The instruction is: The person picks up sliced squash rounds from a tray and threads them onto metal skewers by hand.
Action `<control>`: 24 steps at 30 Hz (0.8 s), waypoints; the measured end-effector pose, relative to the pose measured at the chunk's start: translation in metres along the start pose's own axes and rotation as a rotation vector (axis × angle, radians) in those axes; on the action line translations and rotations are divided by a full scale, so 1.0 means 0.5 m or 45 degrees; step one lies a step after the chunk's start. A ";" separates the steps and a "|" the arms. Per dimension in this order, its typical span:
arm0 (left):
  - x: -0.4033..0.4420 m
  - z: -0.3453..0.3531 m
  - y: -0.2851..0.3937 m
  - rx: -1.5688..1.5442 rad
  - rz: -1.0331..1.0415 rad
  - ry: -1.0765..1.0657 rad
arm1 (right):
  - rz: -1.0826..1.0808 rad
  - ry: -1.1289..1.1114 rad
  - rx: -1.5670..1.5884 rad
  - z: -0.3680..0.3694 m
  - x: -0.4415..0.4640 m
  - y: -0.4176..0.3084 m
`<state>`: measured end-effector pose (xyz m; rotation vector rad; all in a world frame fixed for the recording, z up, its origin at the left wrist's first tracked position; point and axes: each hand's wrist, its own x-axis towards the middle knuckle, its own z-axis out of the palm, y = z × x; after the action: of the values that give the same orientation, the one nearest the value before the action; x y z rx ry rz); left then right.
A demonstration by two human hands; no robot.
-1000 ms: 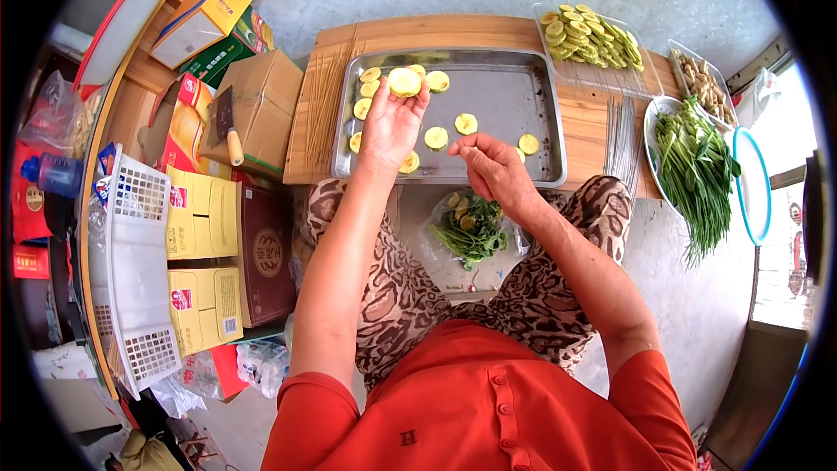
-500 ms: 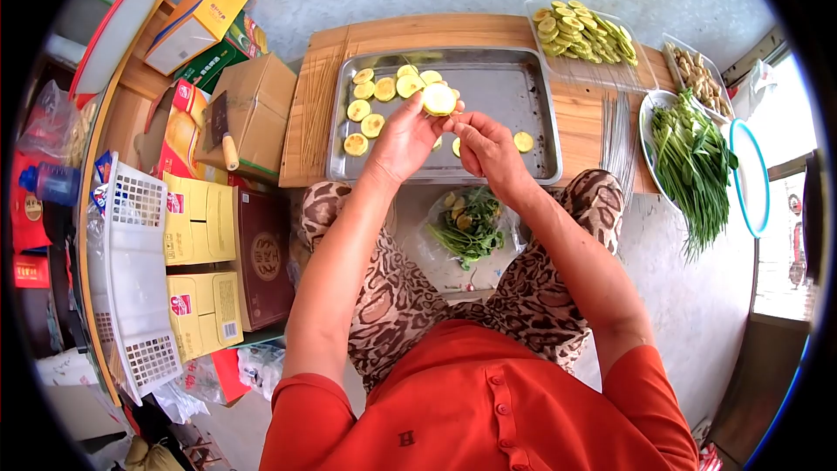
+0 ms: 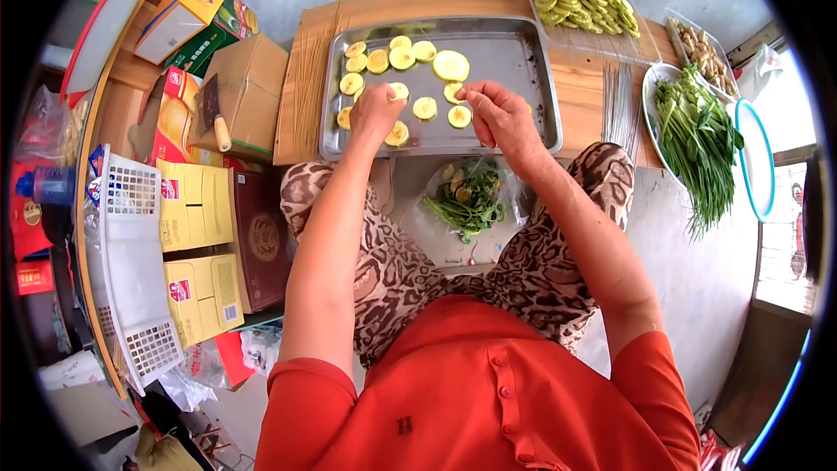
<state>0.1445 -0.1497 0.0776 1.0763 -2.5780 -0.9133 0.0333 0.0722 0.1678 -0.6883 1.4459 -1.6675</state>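
Round yellow-green slices, one of them a slice (image 3: 425,108) between my hands, lie spread in a metal tray (image 3: 558,122). My left hand (image 3: 377,113) is over the tray's left part with its fingers curled closed, beside a slice (image 3: 398,92) at its fingertips. What is inside those fingers is hidden. Farther right, my right hand (image 3: 506,118) pinches something too thin to make out, close to another slice (image 3: 453,93). Just beyond these fingertips appears a larger-looking slice (image 3: 451,65); whether it is raised off the tray is unclear.
Thin wooden sticks (image 3: 307,78) and metal skewers (image 3: 619,113) lie either side of the tray. Right of it are piled slices (image 3: 584,4), a ginger-like heap (image 3: 703,54) and leafy greens (image 3: 693,139). Below hangs a bag of greens (image 3: 468,201). Boxes (image 3: 248,92) and a knife (image 3: 216,113) are left.
The slice that my left hand held up now shows beyond my right fingertips, apart from the left hand. My left hand has moved left and down to the slices. The view has shifted slightly.
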 end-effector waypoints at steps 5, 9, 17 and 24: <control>-0.055 0.012 0.006 0.525 0.041 -0.145 | 0.010 -0.026 -0.025 -0.013 -0.009 -0.001; -0.059 0.041 -0.016 0.657 0.090 -0.223 | -0.010 -0.009 -0.022 -0.008 -0.010 -0.003; -0.053 0.045 -0.006 0.453 0.003 -0.107 | 0.004 -0.015 -0.104 -0.013 -0.014 -0.006; -0.010 -0.052 0.052 -1.680 -0.403 -0.187 | 0.020 -0.039 -0.062 -0.013 -0.024 -0.013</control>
<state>0.1436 -0.1439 0.1144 0.9185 -1.2386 -2.2733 0.0330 0.0858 0.1740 -0.7245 1.4708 -1.6079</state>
